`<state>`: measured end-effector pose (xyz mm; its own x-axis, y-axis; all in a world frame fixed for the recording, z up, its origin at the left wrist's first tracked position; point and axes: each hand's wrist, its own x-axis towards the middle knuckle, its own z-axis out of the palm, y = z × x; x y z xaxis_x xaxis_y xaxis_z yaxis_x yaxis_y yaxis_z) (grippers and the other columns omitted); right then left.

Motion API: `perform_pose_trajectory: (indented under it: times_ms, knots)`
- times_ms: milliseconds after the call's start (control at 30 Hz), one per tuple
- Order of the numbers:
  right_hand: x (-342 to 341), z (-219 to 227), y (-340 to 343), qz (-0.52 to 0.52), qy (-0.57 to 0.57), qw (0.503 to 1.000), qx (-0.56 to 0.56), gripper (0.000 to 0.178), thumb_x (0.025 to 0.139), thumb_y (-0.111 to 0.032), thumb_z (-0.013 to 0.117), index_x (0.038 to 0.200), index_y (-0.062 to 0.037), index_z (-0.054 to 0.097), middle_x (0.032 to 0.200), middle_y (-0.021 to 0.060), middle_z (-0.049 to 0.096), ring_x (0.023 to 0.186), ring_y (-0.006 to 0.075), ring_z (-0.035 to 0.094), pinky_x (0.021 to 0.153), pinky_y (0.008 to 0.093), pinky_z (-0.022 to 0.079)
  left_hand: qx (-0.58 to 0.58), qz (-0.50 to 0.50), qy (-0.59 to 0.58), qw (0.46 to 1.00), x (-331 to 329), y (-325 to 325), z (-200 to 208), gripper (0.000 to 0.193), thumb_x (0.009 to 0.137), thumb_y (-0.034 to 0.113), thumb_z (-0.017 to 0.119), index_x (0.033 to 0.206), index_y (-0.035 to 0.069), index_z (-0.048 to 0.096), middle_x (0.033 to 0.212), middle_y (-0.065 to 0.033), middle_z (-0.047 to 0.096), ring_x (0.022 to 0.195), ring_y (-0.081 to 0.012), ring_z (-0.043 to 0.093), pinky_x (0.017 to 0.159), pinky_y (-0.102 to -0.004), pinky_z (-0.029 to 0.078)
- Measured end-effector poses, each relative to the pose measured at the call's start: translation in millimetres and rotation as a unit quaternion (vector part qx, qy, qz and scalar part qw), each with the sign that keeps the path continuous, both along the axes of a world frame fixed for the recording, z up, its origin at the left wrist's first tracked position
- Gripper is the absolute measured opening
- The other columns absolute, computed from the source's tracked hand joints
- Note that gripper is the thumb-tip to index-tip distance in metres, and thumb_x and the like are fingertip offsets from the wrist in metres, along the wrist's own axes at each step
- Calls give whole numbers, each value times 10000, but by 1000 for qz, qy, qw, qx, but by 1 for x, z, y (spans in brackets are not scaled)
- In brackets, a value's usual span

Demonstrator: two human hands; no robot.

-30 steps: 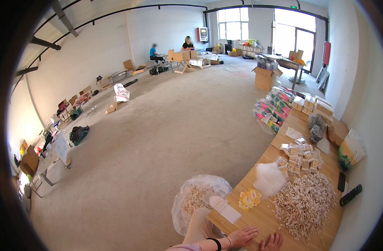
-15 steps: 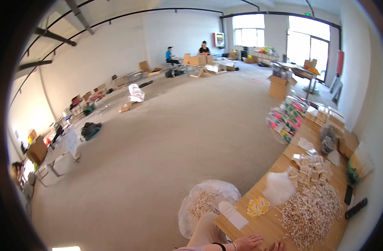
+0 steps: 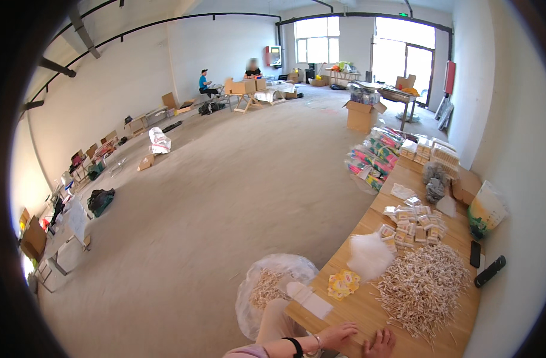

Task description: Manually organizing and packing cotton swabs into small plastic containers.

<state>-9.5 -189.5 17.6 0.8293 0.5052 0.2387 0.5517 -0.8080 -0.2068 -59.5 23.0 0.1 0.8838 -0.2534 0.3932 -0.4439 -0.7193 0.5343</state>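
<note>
My left hand (image 3: pixel 338 336) rests on the near edge of a wooden table (image 3: pixel 338 310), fingers stretched out and holding nothing. Beside it, my right hand (image 3: pixel 380 345) lies on the tabletop with its fingers apart, also holding nothing. Beyond the right hand spreads a large heap of loose cotton swabs (image 3: pixel 425 289). Small yellow printed cards (image 3: pixel 343 284) lie in a pile past my left hand. A white flat pouch (image 3: pixel 310 300) sits near the table's left corner. Behind the cards is a stack of clear thin plastic bags (image 3: pixel 369 255).
Packed swab bundles (image 3: pixel 413 227) lie farther up the table. A dark phone (image 3: pixel 475 254) and black cylinder (image 3: pixel 490 271) lie by the wall. On the floor stand a plastic sack of swabs (image 3: pixel 273 289), colourful packages (image 3: pixel 374 158) and a carton (image 3: pixel 363 115). Two people sit far off.
The view has swung to the right, so the room and table sit farther left in the picture. Both hands show more fully now, the right one especially, still on the table.
</note>
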Motion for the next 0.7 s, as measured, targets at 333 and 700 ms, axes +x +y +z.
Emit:
perform_pose_trajectory:
  times_ms: [333,700]
  knots:
    - [1,-17,-1,-12,-5,1000,20,519,837,-379,572,1240,-59,507,1339,173,453,1287,365,350,1084,520,245,-236,211,-197,928,-29,133,316,232,891,-29,546,1093,52,626,1054,-81,679,989,-181,635,856,-311,500]
    - [6,-31,-2,2,-27,1000,-3,510,853,-376,546,1238,-44,508,1325,169,468,1276,360,369,1091,514,240,-35,-66,-625,777,-146,61,459,352,939,194,482,1263,61,512,1335,-101,502,1268,-247,441,1088,-373,325]
